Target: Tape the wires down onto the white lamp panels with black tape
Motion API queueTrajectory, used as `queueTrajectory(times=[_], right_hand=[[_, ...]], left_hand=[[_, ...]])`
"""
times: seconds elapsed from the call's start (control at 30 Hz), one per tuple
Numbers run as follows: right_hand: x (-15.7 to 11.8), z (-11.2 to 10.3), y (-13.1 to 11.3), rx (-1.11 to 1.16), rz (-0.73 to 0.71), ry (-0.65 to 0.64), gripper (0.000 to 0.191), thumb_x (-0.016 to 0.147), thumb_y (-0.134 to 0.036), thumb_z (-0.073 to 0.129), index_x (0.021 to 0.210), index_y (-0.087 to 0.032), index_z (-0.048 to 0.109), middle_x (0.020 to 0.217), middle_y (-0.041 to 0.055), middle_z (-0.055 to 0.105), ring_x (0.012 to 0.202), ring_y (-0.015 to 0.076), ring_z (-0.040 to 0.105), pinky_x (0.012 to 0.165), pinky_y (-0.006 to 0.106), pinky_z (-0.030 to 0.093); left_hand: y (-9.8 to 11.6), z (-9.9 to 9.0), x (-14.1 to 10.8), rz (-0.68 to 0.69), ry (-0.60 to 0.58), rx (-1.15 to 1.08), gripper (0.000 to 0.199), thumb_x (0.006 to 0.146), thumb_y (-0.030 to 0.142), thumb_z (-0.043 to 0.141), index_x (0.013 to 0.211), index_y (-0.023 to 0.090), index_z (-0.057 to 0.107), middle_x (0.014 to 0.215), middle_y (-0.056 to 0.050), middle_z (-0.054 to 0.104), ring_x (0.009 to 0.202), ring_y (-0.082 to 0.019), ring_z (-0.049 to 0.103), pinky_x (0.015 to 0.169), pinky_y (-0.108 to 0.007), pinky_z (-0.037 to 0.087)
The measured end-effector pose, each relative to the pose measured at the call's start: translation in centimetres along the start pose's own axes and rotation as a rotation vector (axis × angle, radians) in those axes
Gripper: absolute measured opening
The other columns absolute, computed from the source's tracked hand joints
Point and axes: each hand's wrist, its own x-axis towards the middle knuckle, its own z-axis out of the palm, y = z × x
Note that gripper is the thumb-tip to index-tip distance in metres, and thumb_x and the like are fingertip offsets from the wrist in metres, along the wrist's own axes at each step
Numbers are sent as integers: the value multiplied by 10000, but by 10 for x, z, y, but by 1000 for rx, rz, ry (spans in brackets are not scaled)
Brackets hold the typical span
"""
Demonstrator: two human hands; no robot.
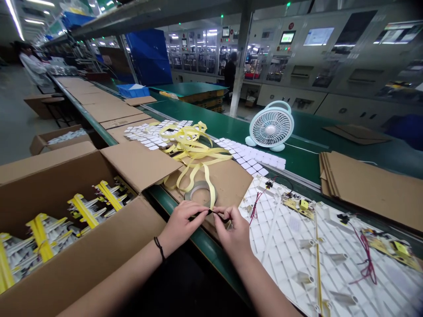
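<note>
My left hand (185, 220), with a black band at its wrist, pinches a thin black strip between thumb and fingertips. Facing it, my right hand (233, 231) is closed on the same strip, which runs between the two hands. A yellow ribbon-like tape (208, 180) comes down to the fingertips; whether it is joined to the strip is hidden. Just behind the fingers lies a grey tape roll (200, 193) on cardboard. More yellow tape is heaped in loose loops beyond it. White ribbed panels (274, 233) with circuit boards and red wires lie beside my right hand.
An open carton (132, 237) holding yellow-and-white parts stands at left. White square pads (251, 158) lie in sheets behind the tape. A light-blue fan (271, 127) stands on the green bench; stacked cardboard (370, 189) lies at right. People sit along the line at far left.
</note>
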Motion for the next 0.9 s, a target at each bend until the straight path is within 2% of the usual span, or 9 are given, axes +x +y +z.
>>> queueTrajectory(times=[0.13, 0.27, 0.4, 0.5, 0.57, 0.63, 0.73, 0.8, 0.9], right_hand=[[0, -3, 2, -177, -228, -75, 203, 836, -181, 529, 704, -225, 382, 957, 79, 667, 933, 202, 623, 772, 341, 494], [-1, -5, 2, -517, -529, -163, 110, 829, -104, 496, 765, -193, 489, 1212, 100, 592, 1128, 275, 509, 914, 481, 398], [-9, 0, -3, -690, -607, -207, 133, 827, -80, 459, 809, -181, 542, 1282, 79, 553, 1179, 286, 452, 967, 532, 315], [-18, -1, -11, -714, -660, -337, 141, 832, -84, 450, 814, -184, 549, 1254, 57, 569, 1209, 272, 420, 1011, 552, 262], [-19, -11, -19, -701, -636, -439, 102, 822, -102, 486, 819, -184, 547, 1214, 57, 583, 1178, 258, 448, 1020, 555, 269], [-13, -34, -29, -675, -515, -499, 50, 799, -146, 562, 824, -188, 553, 1198, 68, 580, 1115, 247, 497, 992, 531, 335], [11, -88, -43, -640, -250, -483, 81, 766, -216, 663, 793, -222, 587, 1154, 53, 599, 1046, 234, 555, 891, 439, 459], [29, -129, -49, -644, -130, -491, 43, 778, -245, 659, 772, -246, 617, 1117, 37, 619, 999, 223, 593, 853, 394, 492], [47, -184, -52, -715, -32, -455, 39, 780, -273, 658, 818, -267, 650, 1085, 45, 639, 963, 236, 623, 834, 391, 507]], left_hand=[[-4, 6, 5, -119, 38, -44, 156, 832, 267, 576, 801, 215, 721, 846, -17, 726, 789, -159, 641, 760, -273, 465], [-5, 5, 13, -183, 43, -20, 146, 802, 271, 600, 751, 209, 722, 772, 0, 726, 718, -150, 643, 718, -255, 466], [-11, 9, 17, -156, 34, 59, 159, 794, 292, 600, 738, 213, 726, 768, -6, 729, 740, -166, 645, 744, -279, 458], [-22, 10, 21, -230, 50, 35, 190, 800, 326, 585, 751, 202, 720, 772, -10, 731, 732, -173, 652, 708, -272, 473], [-26, 7, 28, -260, 10, 23, 208, 804, 357, 583, 778, 204, 721, 797, -9, 734, 740, -179, 660, 685, -264, 484], [-21, 3, 39, -172, -39, 64, 219, 819, 378, 576, 861, 220, 722, 887, -13, 734, 826, -190, 660, 746, -278, 481], [2, 5, 63, 129, -71, 197, 226, 871, 325, 526, 1004, 239, 689, 984, -31, 709, 942, -194, 613, 858, -329, 417], [21, 18, 83, 360, -160, 278, 228, 892, 233, 491, 1022, 251, 677, 974, -36, 687, 937, -186, 575, 849, -349, 381], [41, 51, 118, 676, -340, 405, 220, 876, 184, 523, 960, 289, 697, 1019, -45, 634, 958, -205, 509, 810, -365, 343]])
